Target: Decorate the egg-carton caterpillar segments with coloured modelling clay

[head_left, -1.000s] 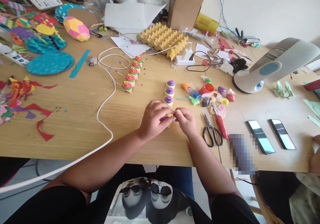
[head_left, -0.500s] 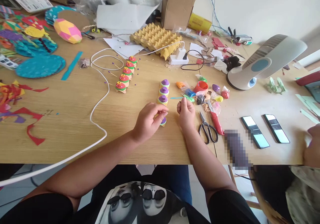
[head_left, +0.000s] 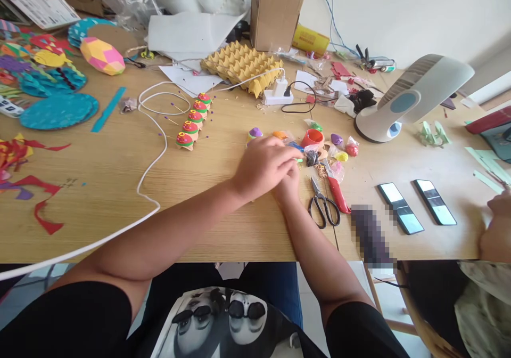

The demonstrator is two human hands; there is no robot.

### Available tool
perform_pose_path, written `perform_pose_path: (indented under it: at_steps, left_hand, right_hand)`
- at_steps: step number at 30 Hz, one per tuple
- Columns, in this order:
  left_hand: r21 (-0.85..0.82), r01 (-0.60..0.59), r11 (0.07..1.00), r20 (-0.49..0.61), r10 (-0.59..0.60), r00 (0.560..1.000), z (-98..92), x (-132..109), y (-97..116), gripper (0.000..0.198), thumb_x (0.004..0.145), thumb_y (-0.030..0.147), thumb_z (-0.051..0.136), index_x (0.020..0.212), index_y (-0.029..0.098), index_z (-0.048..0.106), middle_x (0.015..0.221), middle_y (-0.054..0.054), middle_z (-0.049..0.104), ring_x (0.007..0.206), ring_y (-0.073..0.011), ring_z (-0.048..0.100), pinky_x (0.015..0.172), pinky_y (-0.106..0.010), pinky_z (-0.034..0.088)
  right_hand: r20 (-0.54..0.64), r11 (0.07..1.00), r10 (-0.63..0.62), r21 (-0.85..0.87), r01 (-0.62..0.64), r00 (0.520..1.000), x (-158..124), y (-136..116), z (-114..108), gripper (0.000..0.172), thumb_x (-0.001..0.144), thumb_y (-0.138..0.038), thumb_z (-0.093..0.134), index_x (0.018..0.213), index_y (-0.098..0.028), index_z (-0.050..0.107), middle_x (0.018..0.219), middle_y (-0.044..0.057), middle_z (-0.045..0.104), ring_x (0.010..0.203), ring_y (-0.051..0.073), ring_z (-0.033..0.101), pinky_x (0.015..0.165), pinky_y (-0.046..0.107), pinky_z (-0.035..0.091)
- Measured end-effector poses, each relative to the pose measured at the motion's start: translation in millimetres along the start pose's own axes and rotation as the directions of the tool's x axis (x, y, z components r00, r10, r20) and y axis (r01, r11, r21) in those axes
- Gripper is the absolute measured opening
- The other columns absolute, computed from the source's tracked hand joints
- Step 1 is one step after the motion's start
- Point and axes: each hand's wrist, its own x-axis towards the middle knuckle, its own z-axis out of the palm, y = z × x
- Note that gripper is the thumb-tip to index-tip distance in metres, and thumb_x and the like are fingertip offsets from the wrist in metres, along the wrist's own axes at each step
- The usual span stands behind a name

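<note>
My left hand reaches across to my right hand, and the two touch above the table. Its fingertips are bent together over the right fingers; what they pinch, if anything, is hidden. My right hand is closed under them, its fingers mostly covered. Behind my left hand is a row of egg carton cups with purple clay on top, of which only the far purple clay top shows. Bags of coloured clay, such as a yellow clay lump, lie just beyond my right hand.
Scissors and a red-handled knife lie right of my hands. A red-topped egg carton row stands left, near a white cable. Phones, a lamp-like white device and a person's hand are at the right.
My left hand has moved right and up onto my right hand, covering most of the purple-topped row. The hands were apart before. The whole view has shifted slightly.
</note>
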Motion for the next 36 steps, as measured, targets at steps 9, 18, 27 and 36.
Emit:
perform_pose_path:
  at_steps: [9, 18, 27, 36]
  left_hand:
    - [0.072, 0.116, 0.991, -0.275, -0.092, 0.957, -29.6, -68, -56, 0.014, 0.097, 0.032, 0.06, 0.102, 0.026, 0.072, 0.108, -0.004, 0.071, 0.115, -0.0234, 0.057, 0.109, -0.045, 0.043]
    - [0.131, 0.029, 0.991, -0.178, -0.005, 0.984, -13.9, -82, -56, 0.014, 0.089, 0.04, 0.072, 0.1, 0.032, 0.076, 0.12, -0.004, 0.069, 0.132, -0.0299, 0.044, 0.121, -0.058, 0.027]
    - [0.104, 0.022, 0.994, -0.215, 0.001, 0.977, -15.0, -85, -58, 0.006, 0.089, 0.034, 0.072, 0.087, 0.034, 0.077, 0.104, -0.001, 0.072, 0.127, -0.0265, 0.047, 0.121, -0.055, 0.027]
    - [0.101, 0.064, 0.993, -0.272, -0.034, 0.962, -17.7, -85, -65, 0.029, 0.087, 0.035, 0.07, 0.115, 0.03, 0.07, 0.117, -0.007, 0.067, 0.126, -0.0287, 0.05, 0.116, -0.054, 0.037]
  right_hand:
    - [0.01, 0.991, -0.019, 0.134, 0.017, 1.0, -4, 23, 19, 0.049, 0.082, -0.067, 0.068, 0.071, -0.021, 0.056, 0.065, -0.003, 0.052, 0.057, 0.009, 0.04, 0.053, 0.025, 0.034]
    - [0.181, 0.981, -0.153, -0.094, 0.172, 0.971, -16, 11, 20, 0.049, 0.089, -0.063, 0.063, 0.066, -0.019, 0.061, 0.062, -0.001, 0.055, 0.061, 0.012, 0.049, 0.061, 0.027, 0.041]
    - [0.25, 0.998, -0.058, 0.039, 0.05, 0.967, -19, 8, 24, 0.043, 0.078, -0.063, 0.075, 0.082, -0.02, 0.07, 0.078, 0.002, 0.07, 0.072, 0.015, 0.062, 0.07, 0.028, 0.052]
    - [0.142, 0.976, 0.062, 0.196, -0.089, 0.988, -14, 8, 22, 0.033, 0.072, -0.048, 0.084, 0.077, -0.021, 0.066, 0.069, -0.002, 0.063, 0.057, 0.01, 0.048, 0.055, 0.025, 0.041]
